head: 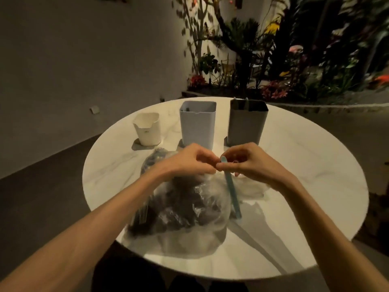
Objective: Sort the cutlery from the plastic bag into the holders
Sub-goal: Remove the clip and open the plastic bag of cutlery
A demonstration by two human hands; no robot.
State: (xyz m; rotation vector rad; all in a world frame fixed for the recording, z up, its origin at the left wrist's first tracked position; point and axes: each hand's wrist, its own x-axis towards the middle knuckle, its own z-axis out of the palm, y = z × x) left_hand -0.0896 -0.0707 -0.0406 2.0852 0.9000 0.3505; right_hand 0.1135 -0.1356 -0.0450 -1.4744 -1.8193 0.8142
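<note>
A clear plastic bag [185, 209] full of dark cutlery lies on the round white table [305, 186]. Above it my two hands meet. My right hand [250, 163] pinches the upper end of a light blue cutlery piece [231, 190], which slants down to the table on the bag's right side. My left hand [189, 160] has curled fingers at the same spot; whether it grips the bag or the blue piece is unclear. Behind stand three holders: a short white one [147, 128], a tall light blue one [197, 123] and a tall grey one [246, 123] with handles showing at its top.
The table's near edge runs just above my lap. Potted plants and flowers [273, 60] fill the background on the right, and a bare wall is on the left. Dark floor surrounds the table.
</note>
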